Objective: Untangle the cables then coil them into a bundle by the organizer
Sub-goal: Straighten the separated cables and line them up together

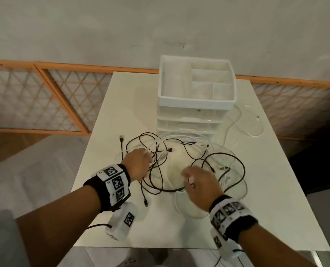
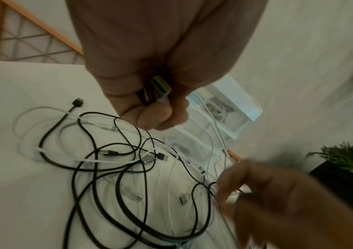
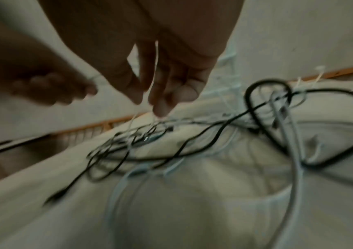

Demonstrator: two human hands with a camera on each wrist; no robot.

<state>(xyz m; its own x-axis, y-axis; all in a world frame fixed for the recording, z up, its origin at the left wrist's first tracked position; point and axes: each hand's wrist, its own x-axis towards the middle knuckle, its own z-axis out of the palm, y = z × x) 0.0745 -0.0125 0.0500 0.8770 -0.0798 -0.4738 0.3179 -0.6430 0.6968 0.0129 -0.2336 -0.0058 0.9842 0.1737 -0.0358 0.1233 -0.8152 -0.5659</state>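
A tangle of black and white cables (image 1: pixel 167 151) lies mid-table in front of the white drawer organizer (image 1: pixel 196 102). My left hand (image 1: pixel 141 160) is at the tangle's left side. In the left wrist view, the left hand (image 2: pixel 150 111) has its fingers curled round a USB plug (image 2: pixel 160 86) with a green insert. My right hand (image 1: pixel 196 184) hovers over the tangle's near right part. Seen from the right wrist, the right hand (image 3: pixel 150 94) points its fingers down, and a thin white cable (image 3: pixel 155 70) is pinched between thumb and fingers. That view is blurred.
The white table (image 1: pixel 276 189) has bare surface on its right and far left. A loose white cable (image 1: pixel 256 132) loops beside the organizer's right. A wooden lattice screen (image 1: pixel 25 97) stands behind the table. A potted plant (image 2: pixel 346 156) shows off to one side.
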